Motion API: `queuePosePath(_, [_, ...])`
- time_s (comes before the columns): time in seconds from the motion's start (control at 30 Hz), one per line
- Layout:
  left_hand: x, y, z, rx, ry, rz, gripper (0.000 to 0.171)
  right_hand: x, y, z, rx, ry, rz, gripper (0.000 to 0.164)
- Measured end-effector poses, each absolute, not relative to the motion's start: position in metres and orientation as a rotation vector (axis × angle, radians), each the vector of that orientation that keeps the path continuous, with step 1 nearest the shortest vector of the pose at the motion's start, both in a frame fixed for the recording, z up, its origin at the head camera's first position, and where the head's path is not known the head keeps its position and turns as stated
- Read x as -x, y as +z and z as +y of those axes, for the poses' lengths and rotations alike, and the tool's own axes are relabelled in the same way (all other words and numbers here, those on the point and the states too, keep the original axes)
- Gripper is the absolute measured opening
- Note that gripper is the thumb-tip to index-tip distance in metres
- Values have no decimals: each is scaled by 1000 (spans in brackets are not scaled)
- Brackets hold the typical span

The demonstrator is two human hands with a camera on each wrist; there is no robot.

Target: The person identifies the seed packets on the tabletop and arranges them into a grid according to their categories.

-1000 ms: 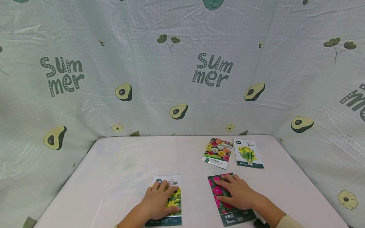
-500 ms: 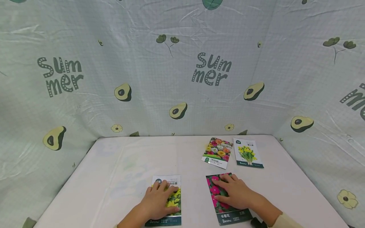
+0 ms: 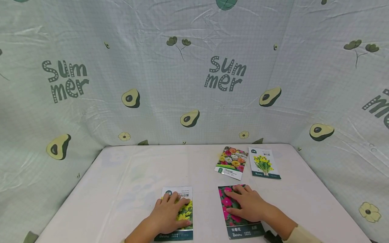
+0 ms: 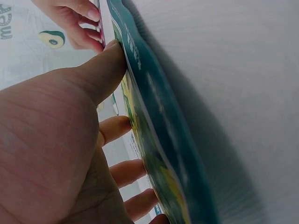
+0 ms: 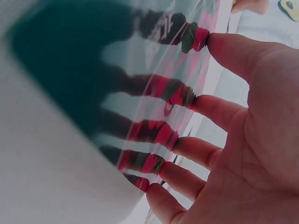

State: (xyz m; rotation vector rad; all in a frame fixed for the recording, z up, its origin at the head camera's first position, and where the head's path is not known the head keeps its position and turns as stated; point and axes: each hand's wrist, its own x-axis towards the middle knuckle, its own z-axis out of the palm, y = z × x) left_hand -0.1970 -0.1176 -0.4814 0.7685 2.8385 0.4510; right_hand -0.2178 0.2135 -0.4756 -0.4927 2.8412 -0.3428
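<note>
Two seed packets lie flat near the front of the table. My left hand [image 3: 169, 213] rests on the yellow-flowered seed packet [image 3: 185, 216], fingers spread. In the left wrist view the thumb and fingertips press on the face of this packet [image 4: 154, 140], whose teal bottom edge is slightly wavy. My right hand [image 3: 250, 205] lies spread over the pink-flowered seed packet [image 3: 234, 223], which is turned a little. In the right wrist view its fingertips touch the glossy front of that packet [image 5: 156, 88]. Both hands partly hide the pictures beneath them.
Farther back on the right of the white table [image 3: 127, 189] lie a seed packet with multicoloured flowers [image 3: 232, 160] and a white one with a yellow bunch [image 3: 263, 163]. A patterned curtain [image 3: 158, 74] rises behind and along both sides.
My right hand has slid the pink-flowered seed packet a short way left, and the packet has turned slightly straighter. The left hand and its packet have stayed put.
</note>
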Motion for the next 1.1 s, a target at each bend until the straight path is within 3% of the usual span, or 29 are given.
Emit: queuePosePath(1.1, [198,-478,-117,-761,432,2841,64,219,-481,188,487,-360,2890,68])
